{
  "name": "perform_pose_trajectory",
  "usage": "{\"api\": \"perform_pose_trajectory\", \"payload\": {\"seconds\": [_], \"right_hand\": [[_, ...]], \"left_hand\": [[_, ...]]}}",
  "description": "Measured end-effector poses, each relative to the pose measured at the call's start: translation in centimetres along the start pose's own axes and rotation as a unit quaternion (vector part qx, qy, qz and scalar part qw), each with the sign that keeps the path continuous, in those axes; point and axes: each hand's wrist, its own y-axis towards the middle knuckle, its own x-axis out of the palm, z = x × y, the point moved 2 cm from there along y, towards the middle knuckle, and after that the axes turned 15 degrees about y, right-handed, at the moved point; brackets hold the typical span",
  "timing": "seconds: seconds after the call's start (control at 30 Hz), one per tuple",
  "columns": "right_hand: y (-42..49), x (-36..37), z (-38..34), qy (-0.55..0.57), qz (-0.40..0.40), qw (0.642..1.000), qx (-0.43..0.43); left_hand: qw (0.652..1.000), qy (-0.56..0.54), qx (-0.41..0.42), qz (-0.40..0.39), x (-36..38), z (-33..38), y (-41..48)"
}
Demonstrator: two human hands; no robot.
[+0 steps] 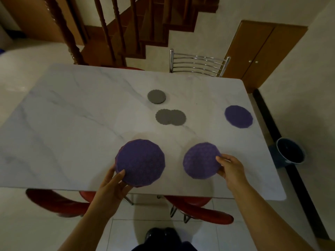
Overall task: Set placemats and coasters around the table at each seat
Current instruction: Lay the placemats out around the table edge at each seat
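A white marble table fills the middle of the view. My left hand grips a stack of round purple placemats by its near edge, held just above the table's front. My right hand pinches the right edge of a single purple placemat. A third purple placemat lies flat near the table's right edge. Three grey scalloped coasters lie mid-table: one coaster alone and two overlapping coasters in front of it.
A chrome-backed chair stands at the far side. Red chair seats stick out under the near edge. A dark bucket sits on the floor to the right. A wooden staircase rises behind, and a brown cabinet stands at the back right.
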Motion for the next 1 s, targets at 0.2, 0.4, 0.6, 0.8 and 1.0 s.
{"api": "perform_pose_trajectory", "payload": {"seconds": [0.2, 0.4, 0.6, 0.8, 1.0], "right_hand": [[3.2, -1.6, 3.3, -0.115, 0.076, 0.990, -0.005], [3.1, -2.1, 3.1, -0.321, 0.076, 0.941, -0.074], [-1.9, 4.9, 2.3, -0.271, -0.143, 0.947, -0.096], [-8.2, 11.8, 3.7, -0.232, -0.379, 0.896, -0.019], [-8.8, 14.0, 4.4, -0.234, -0.402, 0.881, -0.085]], "left_hand": [[0.999, 0.031, 0.005, 0.013, 0.2, -0.6, -1.3], [1.000, 0.022, 0.000, 0.012, 1.5, 0.0, -2.0], [1.000, -0.002, 0.014, 0.002, 2.3, 0.7, -2.2], [0.999, 0.008, 0.031, 0.025, 2.9, 1.0, -3.2], [0.997, -0.012, 0.038, 0.072, 1.9, 1.1, -4.6]]}}
